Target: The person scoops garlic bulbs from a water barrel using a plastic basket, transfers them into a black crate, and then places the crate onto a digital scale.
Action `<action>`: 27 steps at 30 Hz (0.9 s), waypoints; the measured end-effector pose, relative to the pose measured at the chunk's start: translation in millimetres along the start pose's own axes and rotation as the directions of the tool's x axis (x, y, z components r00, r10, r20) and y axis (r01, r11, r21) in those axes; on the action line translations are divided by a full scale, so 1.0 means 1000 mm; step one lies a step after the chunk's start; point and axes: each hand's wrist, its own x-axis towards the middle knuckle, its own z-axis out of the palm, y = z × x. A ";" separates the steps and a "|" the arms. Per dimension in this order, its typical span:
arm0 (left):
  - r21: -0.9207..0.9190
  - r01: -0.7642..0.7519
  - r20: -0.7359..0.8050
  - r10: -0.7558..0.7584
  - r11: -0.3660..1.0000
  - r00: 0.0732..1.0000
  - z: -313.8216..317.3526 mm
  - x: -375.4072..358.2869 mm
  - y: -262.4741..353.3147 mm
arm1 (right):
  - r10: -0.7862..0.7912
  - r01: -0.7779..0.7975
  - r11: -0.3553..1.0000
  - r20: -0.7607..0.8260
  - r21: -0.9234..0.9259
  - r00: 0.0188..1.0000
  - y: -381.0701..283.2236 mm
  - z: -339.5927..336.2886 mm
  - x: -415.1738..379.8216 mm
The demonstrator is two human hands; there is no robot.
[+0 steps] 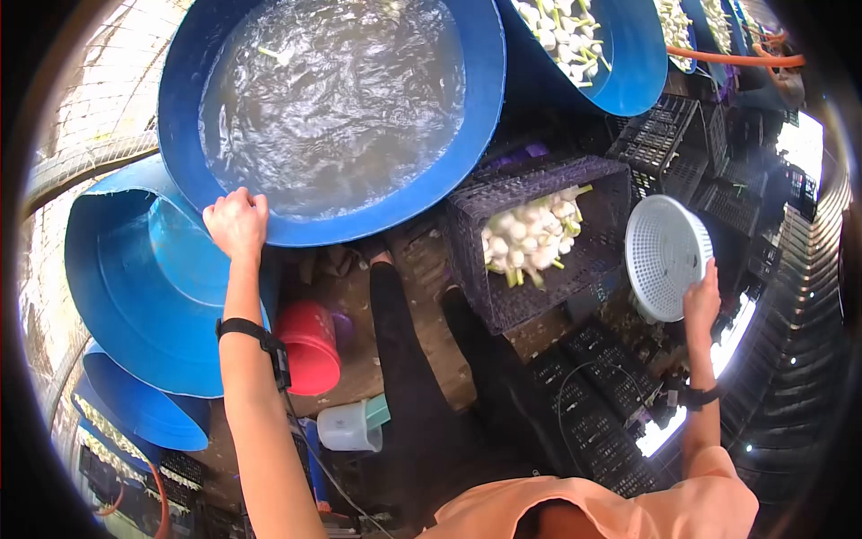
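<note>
My left hand (pixel 238 222) is closed over the near rim of a large blue tub (pixel 395 218) of rippling water. One small white and green piece (pixel 274 55) floats near the tub's far side. Out to the right, my right hand (pixel 702 301) grips the edge of a white plastic colander (pixel 660 256), tilted and with nothing seen in it. Between the tub and the colander stands a dark plastic crate (pixel 597 260). White bulbs with short green stems (pixel 532 241) show in the crate, slightly blurred.
An upended blue barrel (pixel 153 278) lies open at left, near a red bucket (pixel 310 346) and a white pail (pixel 348 426). Another blue tub (pixel 633 67) holds bulbs at upper right. Black crates (pixel 660 135) stand behind the colander; a cable (pixel 332 481) runs beside my left arm.
</note>
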 end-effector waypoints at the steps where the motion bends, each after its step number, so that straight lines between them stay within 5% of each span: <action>1: -0.023 -0.006 0.017 0.007 1.000 1.000 -0.002 -0.007 0.003 | -0.056 0.059 0.996 -0.051 0.059 0.997 0.011 -0.017 -0.003; 3: 0.004 -0.012 -0.062 0.012 1.000 0.998 0.001 0.022 -0.007 | -0.063 0.119 0.937 -0.179 0.327 0.982 -0.012 -0.001 0.009; 5: 0.014 0.000 -0.047 0.001 1.000 0.999 0.000 0.016 -0.004 | -0.035 0.123 0.671 -0.135 0.731 0.990 -0.007 -0.009 0.028; 6: 0.021 -0.011 -0.036 0.012 1.000 0.999 -0.003 0.009 0.001 | 0.103 -0.103 0.622 0.049 0.776 0.993 -0.047 -0.053 0.021; 8: 0.035 0.001 -0.020 0.000 0.999 1.000 -0.001 0.007 -0.002 | -0.039 0.182 0.368 -0.180 0.912 0.983 -0.109 -0.063 0.033; 10: 0.028 0.011 -0.016 -0.011 1.000 1.000 -0.001 0.011 -0.003 | -0.107 0.161 0.134 -0.147 0.978 0.983 -0.202 -0.081 0.045; 11: -0.001 0.010 -0.021 -0.010 1.000 1.000 0.000 0.011 -0.003 | -0.173 -0.021 0.112 0.041 0.994 0.984 -0.241 -0.094 0.051; 13: -0.016 0.013 -0.004 -0.013 1.000 1.000 0.002 0.010 -0.006 | -0.270 0.135 0.224 -0.072 0.965 0.960 -0.319 -0.089 0.084; 14: -0.039 0.009 -0.044 -0.011 0.999 0.999 0.004 0.009 -0.008 | -0.350 0.532 0.142 -0.460 0.835 0.816 -0.365 -0.083 0.100; 15: -0.068 -0.003 -0.083 -0.002 0.998 0.997 0.005 0.009 -0.009 | -0.325 0.855 0.282 -0.795 0.435 0.512 -0.416 -0.100 0.098; 20: -0.144 -0.003 -0.073 -0.008 0.990 0.997 0.004 0.011 -0.011 | -0.379 0.817 0.561 -0.836 0.135 0.397 -0.581 -0.068 0.143; 23: -0.200 0.000 -0.091 -0.018 0.980 0.996 0.007 0.014 -0.010 | -0.477 0.844 0.537 -0.828 -0.009 0.294 -0.642 -0.041 0.168; 27: -0.234 -0.001 -0.107 -0.025 0.972 0.994 0.009 0.014 -0.013 | -0.665 0.850 0.517 -0.579 0.100 0.472 -0.679 0.004 0.177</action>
